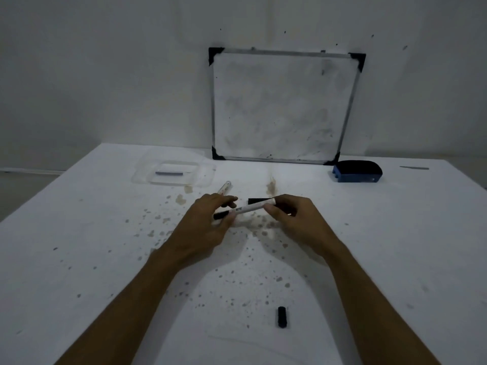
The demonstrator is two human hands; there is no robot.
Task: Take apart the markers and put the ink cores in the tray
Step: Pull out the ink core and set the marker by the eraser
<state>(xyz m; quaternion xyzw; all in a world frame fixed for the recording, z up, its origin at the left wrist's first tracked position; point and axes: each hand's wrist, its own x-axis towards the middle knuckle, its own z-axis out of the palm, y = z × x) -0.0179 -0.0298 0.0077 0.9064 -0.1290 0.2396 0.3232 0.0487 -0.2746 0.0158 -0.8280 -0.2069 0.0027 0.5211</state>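
Both hands hold one white marker [247,207] with black ends, level above the middle of the table. My left hand [208,222] pinches its left end, my right hand [290,214] grips its right end. A second black-ended marker [259,200] lies just behind, partly hidden by my right hand. An empty white marker barrel [224,187] lies behind my left hand. A loose black cap [281,316] rests near the front edge. The clear plastic tray [205,175] at the back left holds one dark ink core [169,173].
A small whiteboard [279,106] leans on the wall at the back. A blue and black eraser [357,171] sits to its right. Brown and grey stains [271,187] speckle the white table top. A thin grey object [413,168] lies far right.
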